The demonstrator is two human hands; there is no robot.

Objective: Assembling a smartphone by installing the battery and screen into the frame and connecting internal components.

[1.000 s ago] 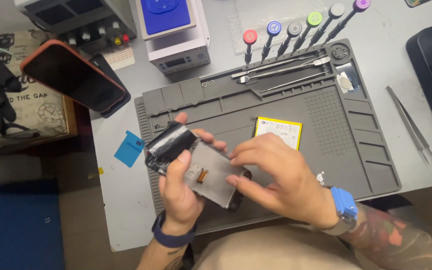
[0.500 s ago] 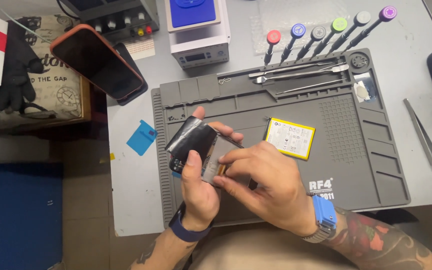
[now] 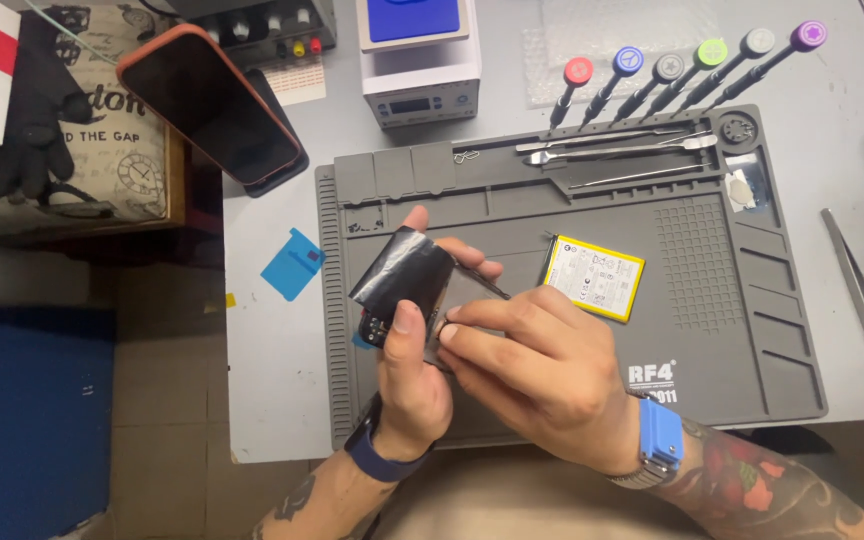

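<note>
Grey silicone work mat [image 3: 712,300] serves as the landmark: above its front left part the left hand [image 3: 407,375] holds an opened phone [image 3: 407,285], its grip pinching the dark glossy end between thumb and fingers, while the right hand [image 3: 542,375] presses its fingertips [image 3: 452,325] together on the paler inner panel. In my judgement the work goes best with the phone kept steady and level, fingertip pressure light and even, and the thumb clear of the seam. Phone appears black and reflective at the far end, flat grey nearer the wrists, with a yellow-edged battery [image 3: 592,277] lying on the mat just right of it.
</note>
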